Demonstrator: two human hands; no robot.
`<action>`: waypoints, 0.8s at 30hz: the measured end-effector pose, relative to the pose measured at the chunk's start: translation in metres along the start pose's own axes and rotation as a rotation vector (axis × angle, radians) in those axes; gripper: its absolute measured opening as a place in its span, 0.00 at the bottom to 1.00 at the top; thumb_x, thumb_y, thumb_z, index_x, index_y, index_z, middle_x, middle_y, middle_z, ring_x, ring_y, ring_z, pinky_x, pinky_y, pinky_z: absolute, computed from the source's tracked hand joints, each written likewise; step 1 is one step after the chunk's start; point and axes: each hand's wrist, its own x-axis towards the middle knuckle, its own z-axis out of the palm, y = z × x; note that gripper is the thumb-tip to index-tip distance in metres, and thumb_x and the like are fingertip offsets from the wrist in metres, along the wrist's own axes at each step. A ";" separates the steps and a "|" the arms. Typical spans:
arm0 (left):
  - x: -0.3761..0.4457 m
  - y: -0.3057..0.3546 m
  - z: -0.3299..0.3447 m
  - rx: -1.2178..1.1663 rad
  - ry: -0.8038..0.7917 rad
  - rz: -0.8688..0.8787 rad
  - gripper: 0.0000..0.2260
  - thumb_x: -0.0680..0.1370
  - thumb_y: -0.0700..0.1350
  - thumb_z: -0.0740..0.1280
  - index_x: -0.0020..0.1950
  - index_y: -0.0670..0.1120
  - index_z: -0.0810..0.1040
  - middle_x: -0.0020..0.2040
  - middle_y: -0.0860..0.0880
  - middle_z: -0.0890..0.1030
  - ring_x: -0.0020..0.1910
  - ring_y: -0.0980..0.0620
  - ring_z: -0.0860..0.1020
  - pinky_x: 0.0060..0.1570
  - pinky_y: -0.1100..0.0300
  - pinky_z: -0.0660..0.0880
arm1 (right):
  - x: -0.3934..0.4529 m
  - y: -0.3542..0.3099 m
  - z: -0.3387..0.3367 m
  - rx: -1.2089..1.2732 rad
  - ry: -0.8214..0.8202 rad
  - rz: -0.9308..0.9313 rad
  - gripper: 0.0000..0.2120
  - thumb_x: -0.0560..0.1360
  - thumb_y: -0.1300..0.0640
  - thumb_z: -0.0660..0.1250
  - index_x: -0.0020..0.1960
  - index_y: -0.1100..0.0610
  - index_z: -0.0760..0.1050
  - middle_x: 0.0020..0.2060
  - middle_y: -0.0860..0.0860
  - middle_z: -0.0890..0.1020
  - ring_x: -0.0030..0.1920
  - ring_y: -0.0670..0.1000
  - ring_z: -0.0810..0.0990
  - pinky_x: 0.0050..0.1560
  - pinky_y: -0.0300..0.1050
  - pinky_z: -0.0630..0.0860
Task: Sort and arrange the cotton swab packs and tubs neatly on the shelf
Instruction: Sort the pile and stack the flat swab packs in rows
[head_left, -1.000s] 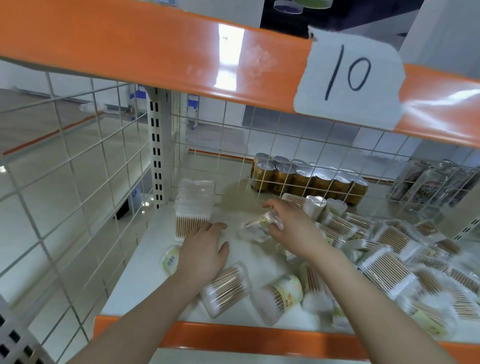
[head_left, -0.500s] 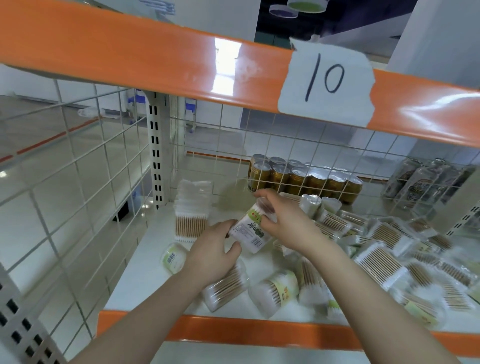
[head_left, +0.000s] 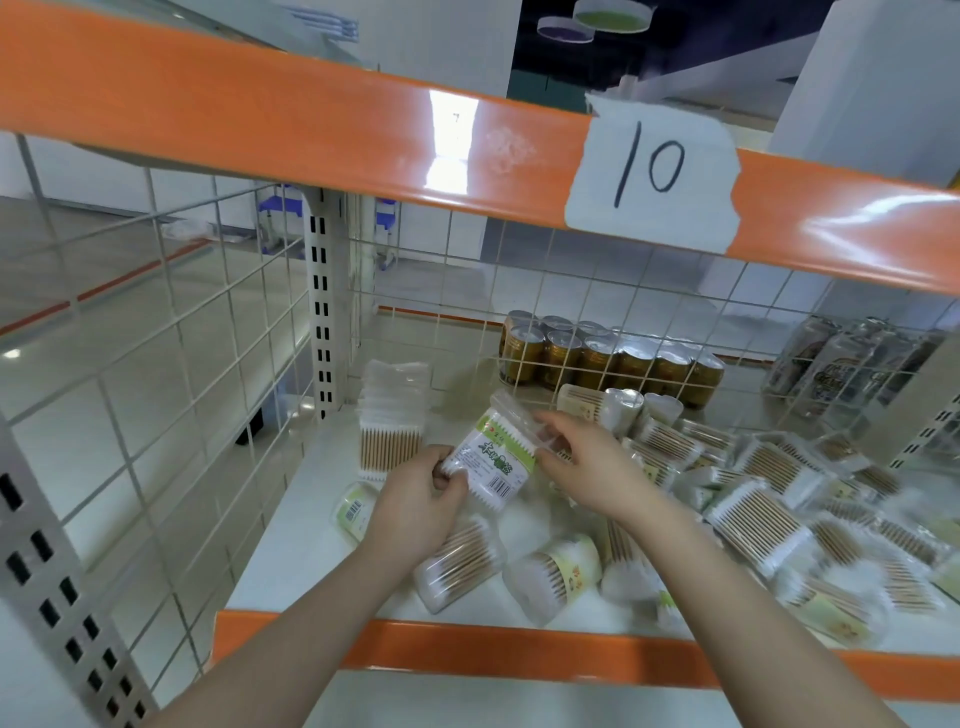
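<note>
Right now my left hand (head_left: 423, 512) grips the lower end of a clear swab tub (head_left: 496, 457), fingers curled round its base, while my right hand (head_left: 587, 462) pinches its upper lidded end, so the tub hangs tilted between them, lifted clear of the shelf (head_left: 291, 540). I hold it label up, I think, so I can read the green print and barcode and decide which group it belongs to. Just behind and left of the tub stands the neat stack of flat swab packs (head_left: 392, 421), pushed into the shelf's back left corner; that looks like the start of the tidy side. Below the tub, near the orange front rail (head_left: 519, 649), several round tubs (head_left: 553, 577) lie on their sides, unsorted. To the right of the tub spreads a jumble of overlapping packs (head_left: 758, 525), clearly the pile left to sort. Beyond the tub, behind the wire mesh, stands a row of gold cans (head_left: 608, 358), apart from my work.
</note>
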 end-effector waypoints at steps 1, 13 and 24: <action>0.000 0.000 0.000 -0.012 0.003 -0.004 0.07 0.77 0.38 0.63 0.53 0.43 0.78 0.35 0.61 0.74 0.31 0.68 0.73 0.33 0.77 0.65 | -0.002 0.001 0.001 0.011 0.006 0.009 0.21 0.77 0.57 0.62 0.70 0.55 0.65 0.56 0.52 0.77 0.51 0.48 0.74 0.52 0.42 0.71; -0.005 -0.002 0.010 -0.205 0.044 -0.122 0.08 0.78 0.37 0.62 0.55 0.45 0.69 0.34 0.54 0.71 0.31 0.59 0.69 0.28 0.73 0.65 | -0.005 0.001 0.005 0.292 0.085 0.123 0.18 0.74 0.63 0.65 0.64 0.57 0.73 0.46 0.54 0.78 0.41 0.46 0.73 0.46 0.39 0.71; -0.012 -0.001 0.007 -0.031 -0.036 -0.040 0.14 0.78 0.46 0.63 0.63 0.45 0.70 0.40 0.57 0.73 0.38 0.61 0.72 0.40 0.66 0.68 | -0.002 -0.006 0.003 0.487 0.231 0.111 0.17 0.75 0.65 0.65 0.63 0.58 0.73 0.41 0.45 0.74 0.40 0.39 0.73 0.41 0.24 0.70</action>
